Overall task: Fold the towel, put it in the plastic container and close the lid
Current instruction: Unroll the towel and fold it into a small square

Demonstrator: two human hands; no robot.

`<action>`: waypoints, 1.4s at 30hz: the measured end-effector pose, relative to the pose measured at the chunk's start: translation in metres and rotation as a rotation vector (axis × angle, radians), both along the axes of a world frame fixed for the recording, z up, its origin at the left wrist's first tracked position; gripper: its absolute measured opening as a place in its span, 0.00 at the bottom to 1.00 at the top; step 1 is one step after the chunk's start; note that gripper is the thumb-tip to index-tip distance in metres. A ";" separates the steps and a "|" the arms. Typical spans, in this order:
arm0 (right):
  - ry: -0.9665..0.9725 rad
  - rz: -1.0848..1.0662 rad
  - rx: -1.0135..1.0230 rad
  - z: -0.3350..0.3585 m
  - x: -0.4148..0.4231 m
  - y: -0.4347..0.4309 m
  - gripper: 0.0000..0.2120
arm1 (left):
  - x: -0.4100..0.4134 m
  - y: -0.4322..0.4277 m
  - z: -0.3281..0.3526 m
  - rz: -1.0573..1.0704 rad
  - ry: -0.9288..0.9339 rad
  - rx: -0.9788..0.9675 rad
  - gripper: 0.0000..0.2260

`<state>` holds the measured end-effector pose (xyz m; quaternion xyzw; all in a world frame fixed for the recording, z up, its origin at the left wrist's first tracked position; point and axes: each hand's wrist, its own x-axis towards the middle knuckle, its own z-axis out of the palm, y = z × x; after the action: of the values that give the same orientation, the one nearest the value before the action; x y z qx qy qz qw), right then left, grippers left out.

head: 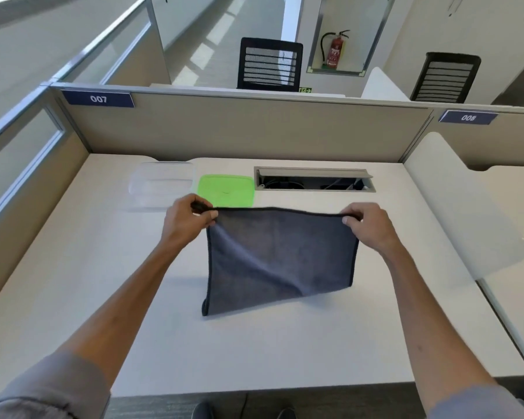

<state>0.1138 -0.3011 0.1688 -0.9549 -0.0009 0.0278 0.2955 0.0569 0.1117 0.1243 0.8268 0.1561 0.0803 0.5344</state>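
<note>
a broad white rectangular desk (109,297) fills the middle and lower frame, walled at the top by a beige fabric partition (248,128) bearing two blue number plates. one dark blue-grey microfibre towel with black stitched edging (279,261) hangs at centre frame, held up by its top edge so that the edge runs taut and nearly level; the cloth drapes down in soft diagonal folds, its lower left corner resting on the desk and the lower right lifted slightly. the left hand (186,220) pinches the towel's top left corner, fingers closed on the hem; the right hand (366,223) pinches the top right corner likewise. above the left hand, in the upper-left part of the desk, sits one clear rectangular plastic container (161,184), uncovered, and just beside it to the right lies one bright green square plastic lid (226,190), flat on the desk. to the right of the lid is one grey metal cable hatch (313,178), open. two black mesh office chairs stand beyond the partition.
</note>
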 end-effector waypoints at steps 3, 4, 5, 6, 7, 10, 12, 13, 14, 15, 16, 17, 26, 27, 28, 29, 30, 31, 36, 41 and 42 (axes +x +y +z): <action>-0.125 -0.033 0.011 0.023 0.018 0.009 0.08 | 0.017 -0.003 0.028 0.046 -0.093 0.008 0.08; -0.164 -0.037 0.029 0.032 0.022 0.012 0.08 | 0.020 -0.004 0.039 0.065 -0.134 0.011 0.08; -0.203 -0.039 0.045 0.041 0.025 0.015 0.09 | 0.022 -0.004 0.050 0.086 -0.178 0.015 0.08; -0.242 -0.038 0.059 0.051 0.028 0.017 0.09 | 0.023 -0.004 0.062 0.104 -0.224 0.017 0.08; -0.283 -0.035 0.075 0.061 0.029 0.019 0.09 | 0.023 -0.003 0.075 0.118 -0.268 0.014 0.09; -0.391 -0.021 0.152 0.087 0.026 0.019 0.09 | 0.014 -0.001 0.108 0.126 -0.366 0.010 0.10; -0.456 -0.010 0.196 0.098 0.017 0.014 0.08 | -0.001 0.001 0.121 0.118 -0.410 0.008 0.10; -0.475 -0.003 0.216 0.101 0.009 0.012 0.08 | -0.011 0.001 0.124 0.114 -0.422 0.009 0.10; -0.490 0.007 0.232 0.101 -0.001 0.009 0.08 | -0.022 0.002 0.124 0.110 -0.425 0.007 0.09; -0.501 0.019 0.244 0.100 -0.010 0.005 0.09 | -0.035 0.004 0.121 0.100 -0.417 0.002 0.09; -0.503 0.031 0.251 0.095 -0.020 0.001 0.09 | -0.048 0.005 0.114 0.087 -0.398 -0.006 0.08; -0.491 0.045 0.251 0.088 -0.030 -0.003 0.10 | -0.062 0.007 0.104 0.074 -0.367 -0.015 0.08; 0.036 0.077 0.173 -0.079 -0.128 -0.031 0.16 | -0.168 -0.003 -0.070 -0.148 0.210 -0.016 0.08; 0.115 0.086 0.133 -0.099 -0.139 -0.031 0.17 | -0.177 -0.003 -0.088 -0.176 0.284 -0.009 0.08; 0.185 0.103 0.085 -0.117 -0.148 -0.030 0.18 | -0.184 -0.003 -0.103 -0.204 0.346 -0.004 0.07; 0.242 0.121 0.036 -0.133 -0.157 -0.030 0.19 | -0.190 -0.001 -0.116 -0.230 0.392 0.004 0.07; 0.287 0.135 -0.010 -0.147 -0.164 -0.030 0.18 | -0.195 -0.001 -0.126 -0.250 0.422 0.012 0.07; 0.322 0.141 -0.051 -0.157 -0.171 -0.031 0.17 | -0.199 0.000 -0.135 -0.263 0.438 0.017 0.07; 0.371 0.144 -0.199 -0.186 -0.199 -0.031 0.14 | -0.215 -0.004 -0.162 -0.272 0.432 0.052 0.17; 0.434 0.225 -0.305 -0.188 -0.193 -0.024 0.18 | -0.223 -0.011 -0.176 -0.283 0.377 0.148 0.20; 0.465 0.239 -0.327 -0.187 -0.188 -0.023 0.18 | -0.225 -0.011 -0.178 -0.282 0.365 0.170 0.19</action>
<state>-0.0743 -0.3243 -0.0185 -0.9510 -0.0409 0.2798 0.1248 -0.1681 0.1012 -0.0532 0.8832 0.1256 -0.1332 0.4319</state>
